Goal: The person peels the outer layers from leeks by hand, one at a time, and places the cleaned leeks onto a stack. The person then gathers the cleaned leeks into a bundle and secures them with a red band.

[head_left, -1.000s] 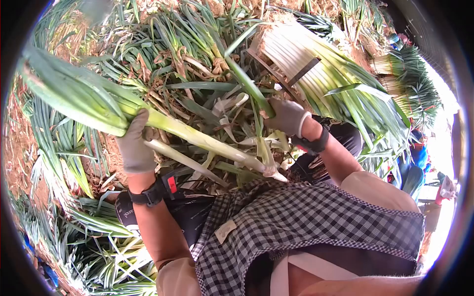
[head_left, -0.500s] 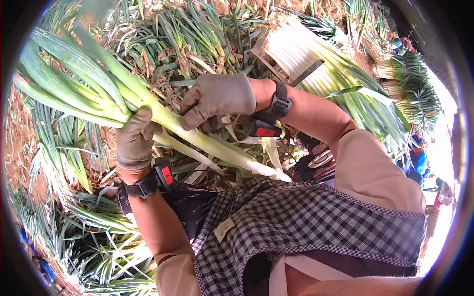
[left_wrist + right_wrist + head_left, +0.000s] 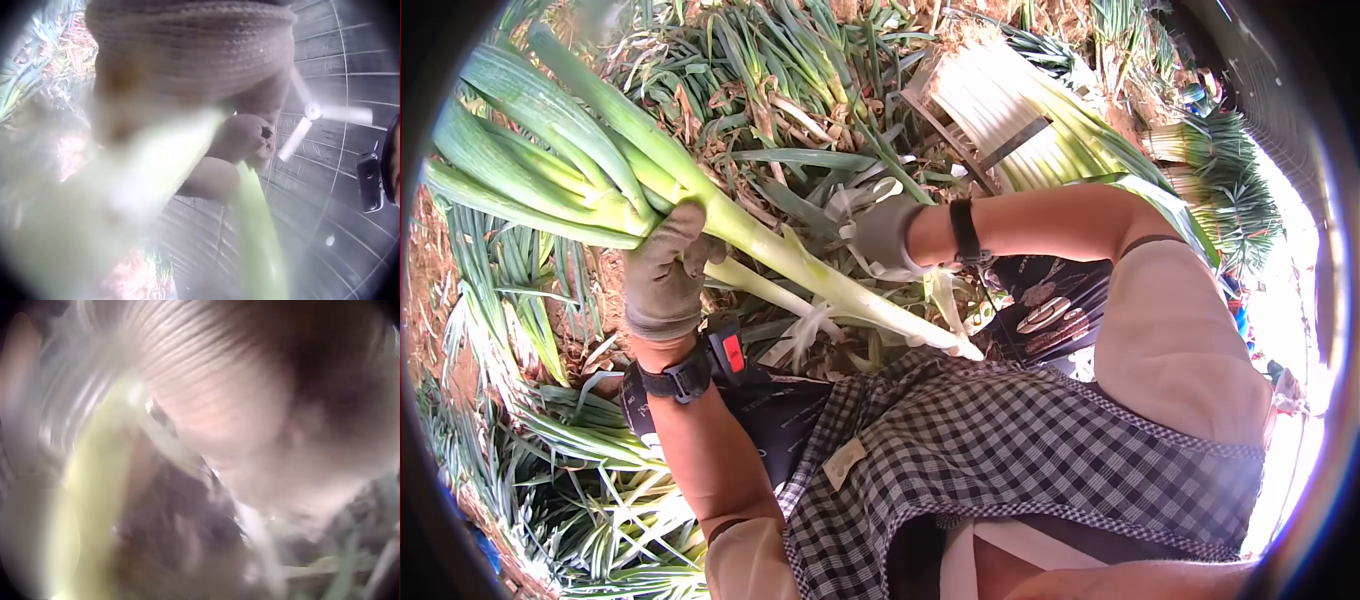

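Note:
The gloved left hand (image 3: 665,275) grips a thick leek (image 3: 840,290) just below its spread green leaves (image 3: 550,130); its white root end points down toward the apron. A thinner stalk (image 3: 765,288) runs beneath the thick one, and in the left wrist view this thinner stalk (image 3: 259,231) comes out beside the curled fingers (image 3: 240,137). Close above the thick leek is the gloved right hand (image 3: 885,235), its fingers mostly hidden. Pale, thin strips of skin (image 3: 865,200) lie beside it. The right wrist view shows the right glove (image 3: 237,394) blurred, near a yellow-green stalk (image 3: 94,487).
Trimmed leeks (image 3: 990,100) lie side by side in a metal-edged frame (image 3: 945,135) at the upper right. Loose leeks (image 3: 770,60) and dry leaves cover the ground ahead and at the left. Bundled leeks (image 3: 1235,180) stand at the far right. A checked apron (image 3: 1000,430) covers the lap.
The right hand first came from the right onto the thick leek near the left hand, then moved right and down along it. A green leaf it held earlier is out of it. The left hand keeps its grip.

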Motion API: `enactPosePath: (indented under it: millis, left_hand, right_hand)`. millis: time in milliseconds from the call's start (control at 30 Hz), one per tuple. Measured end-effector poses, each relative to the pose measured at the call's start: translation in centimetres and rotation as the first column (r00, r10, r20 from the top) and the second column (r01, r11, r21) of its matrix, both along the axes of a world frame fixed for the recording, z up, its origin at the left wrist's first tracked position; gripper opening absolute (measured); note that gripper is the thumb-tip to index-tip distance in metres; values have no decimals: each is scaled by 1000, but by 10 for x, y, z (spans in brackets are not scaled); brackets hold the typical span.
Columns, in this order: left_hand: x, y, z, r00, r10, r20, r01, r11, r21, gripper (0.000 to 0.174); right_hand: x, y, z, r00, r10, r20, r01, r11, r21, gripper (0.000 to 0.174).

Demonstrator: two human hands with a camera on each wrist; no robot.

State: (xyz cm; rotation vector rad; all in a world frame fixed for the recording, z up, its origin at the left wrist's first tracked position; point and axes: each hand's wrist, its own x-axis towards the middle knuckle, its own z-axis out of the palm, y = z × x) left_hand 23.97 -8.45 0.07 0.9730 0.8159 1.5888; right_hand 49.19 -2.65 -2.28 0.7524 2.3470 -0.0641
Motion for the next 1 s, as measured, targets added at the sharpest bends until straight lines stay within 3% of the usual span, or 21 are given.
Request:
enactPosePath:
  millis: [33, 100, 133, 200, 267, 367, 433, 500, 567, 600, 633, 667, 767, 800, 900, 933, 1000]
  left_hand:
    - [3, -1, 4, 1000, -2, 0, 2, 1000, 0, 16]
    - [8, -3, 10, 990, 111, -84, -113, 993, -29, 12]
    - [5, -2, 6, 990, 114, -82, -117, 993, -33, 12]
    - [3, 1, -3, 995, 75, -62, -84, 984, -155, 11]
    - [7, 6, -4, 996, 61, -62, -69, 987, -144, 12]
    - [7, 9, -4, 998, 32, -51, -38, 993, -115, 8]
    - [7, 10, -14, 987, 58, -148, -51, 998, 45, 7]
    - [-3, 13, -29, 981, 39, -192, -23, 996, 84, 15]
    - [-7, 15, -36, 863, 182, -471, -67, 966, 251, 10]
    - [-3, 13, -31, 864, 179, -471, -63, 966, 251, 10]
    - [2, 10, -25, 960, 135, -247, -124, 991, 57, 9]
    - [5, 9, -20, 991, 133, 1, -132, 980, -146, 11]
    - [10, 13, -17, 994, 78, 72, -61, 975, -214, 16]
    - [12, 15, -13, 996, 18, 82, -2, 982, -187, 16]
    - [14, 15, -14, 996, 47, -70, -54, 994, -93, 14]
    - [10, 15, -19, 985, 39, -166, -36, 999, 19, 10]
    - [5, 14, -23, 984, 54, -171, -41, 996, 78, 9]
  right_hand:
    - [6, 3, 3, 1000, -2, 0, 2, 1000, 0, 26]
    - [12, 19, 18, 981, -170, 93, 176, 983, -52, 30]
    - [13, 21, 33, 965, -164, -203, 148, 985, -92, 35]
    - [-2, 28, 57, 715, -565, -411, 338, 794, -504, 37]
    - [-18, 17, 94, 492, -796, -353, 265, 523, -810, 36]
    - [-33, 11, 116, 561, -759, -332, 220, 522, -824, 33]
    - [-29, 13, 114, 542, -786, -297, 245, 486, -839, 29]
    - [-15, 20, 102, 463, -836, -293, 138, 395, -908, 24]
    - [0, 15, 103, 465, -819, -337, 103, 428, -898, 20]
    - [7, 13, 99, 443, -837, -321, 188, 437, -879, 18]
    - [13, 12, 94, 418, -855, -308, 272, 441, -855, 17]
    - [18, 13, 88, 354, -875, -330, 244, 427, -871, 25]
    - [4, 12, 104, 320, -887, -333, 253, 419, -872, 34]
    - [0, 15, 102, 388, -861, -329, 228, 436, -870, 43]
    - [-17, 12, 86, 367, -876, -312, 127, 380, -916, 44]
    - [-15, 15, 85, 413, -849, -330, 92, 399, -912, 44]
    - [-11, 15, 86, 428, -832, -353, 69, 420, -905, 40]
